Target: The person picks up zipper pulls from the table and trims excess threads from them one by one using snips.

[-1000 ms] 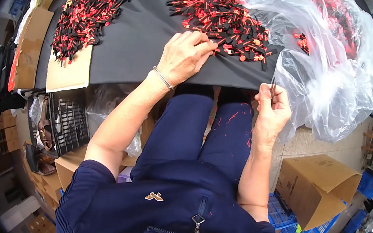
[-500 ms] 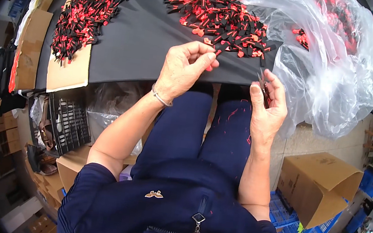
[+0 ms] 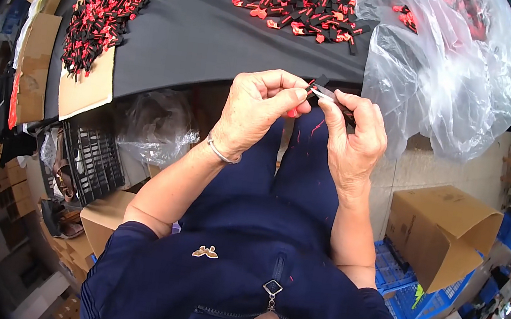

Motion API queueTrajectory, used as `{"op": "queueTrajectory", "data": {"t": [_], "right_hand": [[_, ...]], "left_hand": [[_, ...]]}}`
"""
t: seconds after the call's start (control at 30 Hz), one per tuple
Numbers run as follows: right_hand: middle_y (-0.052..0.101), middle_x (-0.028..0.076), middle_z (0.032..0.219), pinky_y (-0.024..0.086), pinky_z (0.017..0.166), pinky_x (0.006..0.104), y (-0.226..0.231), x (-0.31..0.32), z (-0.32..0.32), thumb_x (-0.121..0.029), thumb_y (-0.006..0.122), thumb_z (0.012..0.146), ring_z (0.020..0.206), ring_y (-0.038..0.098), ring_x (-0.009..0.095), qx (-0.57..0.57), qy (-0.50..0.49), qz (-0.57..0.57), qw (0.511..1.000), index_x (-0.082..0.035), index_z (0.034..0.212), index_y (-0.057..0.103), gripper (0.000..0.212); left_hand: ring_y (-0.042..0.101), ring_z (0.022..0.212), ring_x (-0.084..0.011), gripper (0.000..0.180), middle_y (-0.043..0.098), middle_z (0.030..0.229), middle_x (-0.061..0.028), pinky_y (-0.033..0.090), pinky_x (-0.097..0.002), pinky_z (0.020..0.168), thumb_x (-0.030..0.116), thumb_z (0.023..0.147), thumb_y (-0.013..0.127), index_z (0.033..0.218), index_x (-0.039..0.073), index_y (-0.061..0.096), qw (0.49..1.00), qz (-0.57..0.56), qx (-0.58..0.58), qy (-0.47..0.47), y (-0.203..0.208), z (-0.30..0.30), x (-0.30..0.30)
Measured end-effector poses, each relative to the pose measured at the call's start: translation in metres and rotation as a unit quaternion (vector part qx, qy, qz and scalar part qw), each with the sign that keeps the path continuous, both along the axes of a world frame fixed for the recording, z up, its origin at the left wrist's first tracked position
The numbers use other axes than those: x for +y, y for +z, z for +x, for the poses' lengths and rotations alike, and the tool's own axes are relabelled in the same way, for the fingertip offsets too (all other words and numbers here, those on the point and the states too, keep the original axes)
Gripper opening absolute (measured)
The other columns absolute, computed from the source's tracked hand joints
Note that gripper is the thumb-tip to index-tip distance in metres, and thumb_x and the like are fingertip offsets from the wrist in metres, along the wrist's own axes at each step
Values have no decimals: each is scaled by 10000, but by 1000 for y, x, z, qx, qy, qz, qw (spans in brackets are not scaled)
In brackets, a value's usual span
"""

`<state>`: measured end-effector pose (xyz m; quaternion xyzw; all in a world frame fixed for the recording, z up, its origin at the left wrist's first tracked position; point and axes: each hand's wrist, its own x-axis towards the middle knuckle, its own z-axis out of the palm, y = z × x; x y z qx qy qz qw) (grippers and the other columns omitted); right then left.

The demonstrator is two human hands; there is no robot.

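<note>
Between the thumb and fingers of my left hand (image 3: 258, 109) is a small black-and-red fabric tab (image 3: 320, 81), part of it hidden by the fingertips. My right hand (image 3: 358, 140) is closed around small thread snips (image 3: 326, 95), whose blades touch or nearly touch the tab. Both hands are close together above my lap, just off the near edge of the dark table (image 3: 180, 42). A heap of similar black-and-red tabs (image 3: 293, 5) lies beyond them on the table.
At the left, a second heap of tabs (image 3: 107, 14) rests on a cardboard sheet (image 3: 94, 98). A clear plastic bag (image 3: 443, 87) hangs over the table's right edge. Below it, an open cardboard box (image 3: 438, 226) stands on blue crates (image 3: 395, 272). A black crate (image 3: 99, 162) is at lower left.
My right hand has moved left and up to my left hand, bringing the snips to the tab. My left hand has shifted slightly nearer. The view has tilted down a little.
</note>
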<state>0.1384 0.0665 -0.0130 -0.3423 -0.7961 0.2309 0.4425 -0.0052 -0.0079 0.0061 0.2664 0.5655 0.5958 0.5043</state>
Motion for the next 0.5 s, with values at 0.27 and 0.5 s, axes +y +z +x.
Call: {"op": "queueTrajectory", "data": {"t": [0.27, 0.5], "right_hand": [[628, 50, 707, 450, 552, 290, -2, -1, 12, -140, 764, 699, 605, 557, 184, 43, 7, -90, 995, -44, 822, 633, 204], [632, 47, 712, 460, 561, 295, -5, -1, 11, -148, 767, 695, 618, 570, 190, -12, 15, -67, 998, -60, 812, 632, 199]], "left_hand": [[546, 651, -62, 164, 630, 715, -36, 433, -194, 633, 133, 833, 607, 899, -11, 649, 999, -25, 28, -21, 1, -1, 0], [542, 636, -57, 154, 622, 697, -29, 435, -192, 621, 107, 825, 611, 903, -20, 648, 997, -33, 67, -34, 2, -1, 1]]}}
